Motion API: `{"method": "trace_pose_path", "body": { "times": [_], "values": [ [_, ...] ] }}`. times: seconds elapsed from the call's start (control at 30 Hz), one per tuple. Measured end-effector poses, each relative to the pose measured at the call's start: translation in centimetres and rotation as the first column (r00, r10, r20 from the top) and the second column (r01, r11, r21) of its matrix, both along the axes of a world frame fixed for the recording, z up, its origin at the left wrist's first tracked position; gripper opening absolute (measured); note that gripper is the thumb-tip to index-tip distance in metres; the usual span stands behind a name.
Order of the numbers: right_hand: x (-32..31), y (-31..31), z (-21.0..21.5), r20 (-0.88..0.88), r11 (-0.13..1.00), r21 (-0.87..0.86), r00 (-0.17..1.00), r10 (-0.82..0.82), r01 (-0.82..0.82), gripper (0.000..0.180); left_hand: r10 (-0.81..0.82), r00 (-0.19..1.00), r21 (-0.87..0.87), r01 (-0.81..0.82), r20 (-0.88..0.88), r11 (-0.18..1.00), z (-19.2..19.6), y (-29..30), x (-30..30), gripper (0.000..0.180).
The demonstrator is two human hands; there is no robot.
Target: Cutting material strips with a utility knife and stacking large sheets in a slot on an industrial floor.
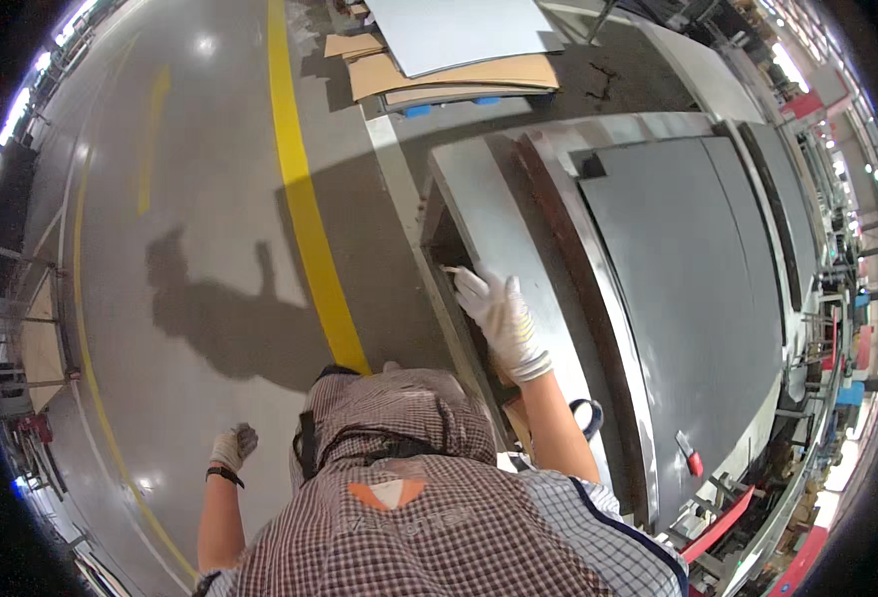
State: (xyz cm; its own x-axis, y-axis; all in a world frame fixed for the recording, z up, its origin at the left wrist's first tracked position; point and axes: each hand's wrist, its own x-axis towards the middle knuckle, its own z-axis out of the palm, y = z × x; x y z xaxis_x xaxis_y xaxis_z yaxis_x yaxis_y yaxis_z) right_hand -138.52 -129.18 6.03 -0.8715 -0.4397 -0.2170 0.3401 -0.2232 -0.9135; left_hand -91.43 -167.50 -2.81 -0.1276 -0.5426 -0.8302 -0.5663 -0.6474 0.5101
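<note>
My right hand (498, 313), in a white glove, reaches over the near edge of a metal bench (543, 269). Its fingers are drawn together and slightly blurred. A thin, pale thing (449, 269) shows at the fingertips, too small to name. Out to the left, above the floor, my left hand (235, 446) hangs with the fingers curled in; its glove is white with grey fingertips. Nothing can be seen in it. A dark ring-shaped thing (587, 419) lies beside my right forearm.
A large dark grey sheet (687, 259) covers the bench top; a red-handled tool (693, 458) rests on its near end. Beyond the bench are stacked white sheets (464, 35) and brown boards (379, 78). A yellow line (304, 199) runs along the floor to the left.
</note>
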Motion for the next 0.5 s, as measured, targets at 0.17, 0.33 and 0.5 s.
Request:
{"method": "trace_pose_path", "body": {
  "times": [0.17,0.33,0.5],
  "values": [
    [-10.7,-12.8,0.1,-0.500,0.917,0.369,0.864,0.057,0.153,0.051,0.238,0.942,0.314,-0.306,0.236,0.899,-4.7,-14.0,-6.8,0.020],
    [-20.3,-18.0,-2.2,-0.538,0.323,0.843,0.703,0.466,0.431,0.072,0.198,0.978,0.127,-0.188,-0.064,0.974,-9.7,-29.2,-32.3,0.021],
    [-23.1,-19.5,-2.1,-0.372,0.110,0.916,0.714,0.593,0.386,0.080,-0.551,0.823,-0.029,0.553,-0.134,0.833,-6.4,-37.0,-63.5,0.036]
  ]
}}
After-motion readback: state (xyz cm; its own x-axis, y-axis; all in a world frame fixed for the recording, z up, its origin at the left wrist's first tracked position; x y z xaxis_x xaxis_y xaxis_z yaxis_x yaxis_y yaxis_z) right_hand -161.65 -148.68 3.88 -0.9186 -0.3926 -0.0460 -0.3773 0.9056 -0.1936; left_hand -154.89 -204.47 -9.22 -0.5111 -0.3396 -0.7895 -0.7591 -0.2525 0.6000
